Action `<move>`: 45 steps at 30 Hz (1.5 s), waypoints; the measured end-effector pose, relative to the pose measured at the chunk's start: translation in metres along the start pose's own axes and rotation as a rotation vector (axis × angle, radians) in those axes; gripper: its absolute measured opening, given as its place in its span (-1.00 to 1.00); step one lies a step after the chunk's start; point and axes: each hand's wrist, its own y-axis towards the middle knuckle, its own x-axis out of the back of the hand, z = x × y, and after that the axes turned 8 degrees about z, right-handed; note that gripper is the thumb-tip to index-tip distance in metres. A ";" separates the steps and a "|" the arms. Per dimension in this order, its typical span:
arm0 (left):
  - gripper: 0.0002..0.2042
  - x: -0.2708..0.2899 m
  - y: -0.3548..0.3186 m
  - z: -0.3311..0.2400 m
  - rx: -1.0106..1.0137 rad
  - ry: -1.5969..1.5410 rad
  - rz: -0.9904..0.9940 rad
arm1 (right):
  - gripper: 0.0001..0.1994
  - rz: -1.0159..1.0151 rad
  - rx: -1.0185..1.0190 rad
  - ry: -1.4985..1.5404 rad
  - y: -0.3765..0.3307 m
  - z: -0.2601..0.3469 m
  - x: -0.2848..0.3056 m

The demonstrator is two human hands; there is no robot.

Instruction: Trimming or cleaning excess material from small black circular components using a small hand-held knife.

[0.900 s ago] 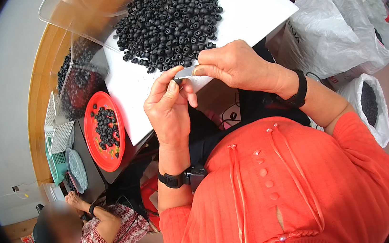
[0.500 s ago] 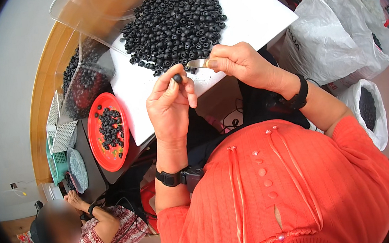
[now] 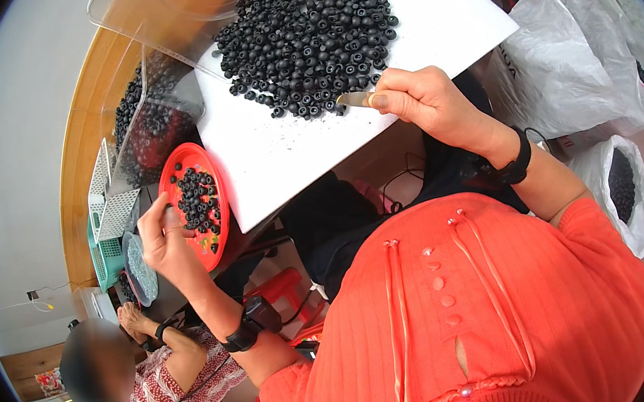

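My left hand (image 3: 166, 236) is at the left rim of a red plate (image 3: 214, 262), with its fingers apart and no piece visible in them. Small round black hollow pieces (image 3: 199, 201) lie on that plate. My right hand (image 3: 430, 105) grips a small knife (image 3: 356, 99), its short metal blade pointing left. The blade is beside the front edge of a big heap of the same black pieces (image 3: 311, 35), which look like beads or caps with a hole. The heap rests on a white board (image 3: 270, 159) with dark crumbs scattered on it.
Clear plastic bins (image 3: 161, 112) stand behind the plate, one holding black pieces. White and green baskets (image 3: 108, 241) sit at the far left. A co-worker (image 3: 170, 369) sits at lower left. White sacks (image 3: 559, 55) stand on the right, and a red stool (image 3: 280, 289) is below the table.
My left hand has moved left and down from the heap to the red plate, and the black piece it pinched no longer shows. My right hand still holds the knife near the heap.
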 end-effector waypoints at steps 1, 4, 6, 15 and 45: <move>-0.76 -0.001 0.000 0.003 -0.031 0.266 0.040 | -0.73 -0.010 0.024 -0.017 0.000 -0.003 -0.002; -0.79 -0.046 -0.001 -0.012 -0.231 0.210 0.134 | -0.72 -0.019 0.036 -0.035 0.001 -0.006 -0.002; -0.84 -0.076 -0.002 -0.037 -0.184 0.178 0.253 | -0.72 -0.014 0.030 -0.035 0.000 -0.006 0.000; -0.84 -0.163 0.010 -0.045 -0.496 0.328 0.291 | -0.72 -0.018 0.015 -0.017 0.001 -0.001 -0.002; -0.82 -0.147 -0.014 -0.032 -0.257 0.184 0.213 | -0.73 0.011 0.210 -0.903 0.013 0.020 -0.019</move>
